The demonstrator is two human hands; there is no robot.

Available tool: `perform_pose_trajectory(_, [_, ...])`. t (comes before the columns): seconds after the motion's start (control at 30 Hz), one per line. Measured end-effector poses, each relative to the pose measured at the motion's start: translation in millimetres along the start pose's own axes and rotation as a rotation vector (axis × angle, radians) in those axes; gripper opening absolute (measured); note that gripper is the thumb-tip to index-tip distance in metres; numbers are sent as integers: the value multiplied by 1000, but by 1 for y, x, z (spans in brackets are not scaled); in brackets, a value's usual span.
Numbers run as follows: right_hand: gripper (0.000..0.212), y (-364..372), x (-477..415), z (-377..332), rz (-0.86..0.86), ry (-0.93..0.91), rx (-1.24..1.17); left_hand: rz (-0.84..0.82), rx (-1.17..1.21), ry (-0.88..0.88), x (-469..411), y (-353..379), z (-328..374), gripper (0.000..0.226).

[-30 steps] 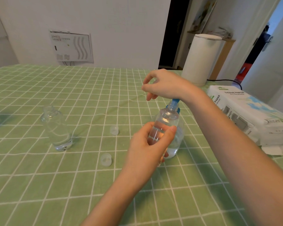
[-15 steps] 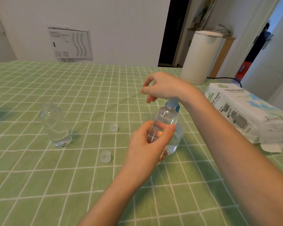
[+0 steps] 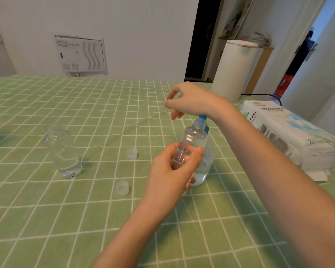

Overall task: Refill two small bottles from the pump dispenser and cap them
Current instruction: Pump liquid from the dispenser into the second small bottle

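I am filling. My left hand [image 3: 170, 175] grips a small bottle [image 3: 190, 144] at the pump [image 3: 203, 118]. My right hand [image 3: 191, 101], fingers [image 3: 174, 114] loose, presses the pump. Next I should hold the bottle steady.

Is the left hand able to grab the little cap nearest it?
Probably not yet: the cap lies close with bare cloth between, but the left hand is busy gripping the small bottle.
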State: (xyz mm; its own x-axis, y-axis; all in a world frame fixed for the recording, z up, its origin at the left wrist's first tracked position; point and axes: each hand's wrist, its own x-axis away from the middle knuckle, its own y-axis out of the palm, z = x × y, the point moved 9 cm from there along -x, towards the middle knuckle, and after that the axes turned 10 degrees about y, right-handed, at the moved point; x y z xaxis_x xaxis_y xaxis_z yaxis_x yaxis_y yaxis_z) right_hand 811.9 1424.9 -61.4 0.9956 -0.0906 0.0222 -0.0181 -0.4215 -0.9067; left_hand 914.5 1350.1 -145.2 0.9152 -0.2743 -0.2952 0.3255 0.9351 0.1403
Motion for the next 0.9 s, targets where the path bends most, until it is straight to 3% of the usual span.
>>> perform_pose_trajectory(0.43, [23, 8, 2, 5, -44, 22, -54, 16, -7, 0, 1, -2, -4, 20])
perform_pose_trajectory(0.67, [21, -2, 1, 2, -15, 14, -16, 9, -20, 35, 0, -1, 0, 31])
perform_pose_trajectory(0.9, [27, 1, 3, 2, 12, 33, -2, 15, 2, 33, -1, -2, -2, 21])
